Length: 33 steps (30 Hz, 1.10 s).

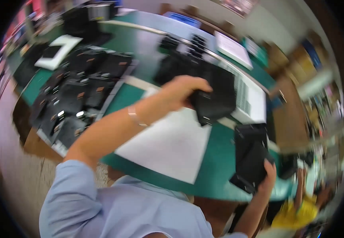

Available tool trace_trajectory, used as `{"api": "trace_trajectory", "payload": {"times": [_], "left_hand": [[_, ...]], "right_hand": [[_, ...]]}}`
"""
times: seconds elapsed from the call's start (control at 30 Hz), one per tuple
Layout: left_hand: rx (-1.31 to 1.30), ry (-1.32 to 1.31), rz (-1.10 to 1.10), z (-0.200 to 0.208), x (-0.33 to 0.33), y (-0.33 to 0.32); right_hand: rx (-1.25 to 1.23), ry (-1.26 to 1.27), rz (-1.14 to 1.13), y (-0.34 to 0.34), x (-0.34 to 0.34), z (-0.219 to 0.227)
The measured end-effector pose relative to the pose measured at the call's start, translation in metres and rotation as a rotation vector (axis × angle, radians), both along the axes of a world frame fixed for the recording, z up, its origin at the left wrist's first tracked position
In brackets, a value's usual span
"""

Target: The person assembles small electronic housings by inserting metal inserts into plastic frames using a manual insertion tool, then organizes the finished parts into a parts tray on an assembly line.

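My left hand [186,91] reaches across the table, its thumb on top of a soft black pouch-like piece [215,93] and its fingers curled under the edge. This piece overlaps other dark items behind it, so its far outline is hard to make out. On the right, my right hand [268,178] grips a black rectangular case [250,156] by its lower right side, tilted above the table edge. A large white sheet [168,144] lies below and between my hands. Motion blurs some details.
Several black pouches with brown tags [80,95] cover a board at the left. A white box [251,97] stands beyond my hands, near small black stacked parts [197,44]. The green table [219,174] spreads underneath. A person in yellow [295,214] is at the far right.
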<state>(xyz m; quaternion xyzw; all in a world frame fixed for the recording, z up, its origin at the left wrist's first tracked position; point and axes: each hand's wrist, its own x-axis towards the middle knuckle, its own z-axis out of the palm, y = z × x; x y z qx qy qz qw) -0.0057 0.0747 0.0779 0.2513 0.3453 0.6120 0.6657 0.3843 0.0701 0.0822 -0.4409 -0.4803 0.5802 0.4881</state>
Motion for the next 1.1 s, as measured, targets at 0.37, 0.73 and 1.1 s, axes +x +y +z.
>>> {"api": "trace_trajectory", "payload": {"times": [0.37, 0.73, 1.1], "left_hand": [[-0.019, 0.086, 0.045, 0.019, 0.068, 0.054], [-0.055, 0.029, -0.295, -0.006, 0.171, 0.079], [-0.297, -0.021, -0.047, -0.073, 0.053, 0.001]], "right_hand": [[-0.002, 0.275, -0.413, 0.080, 0.108, -0.017], [-0.060, 0.303, -0.663, 0.211, 0.192, -0.051], [-0.178, 0.157, -0.093, 0.152, 0.121, -0.019]]}}
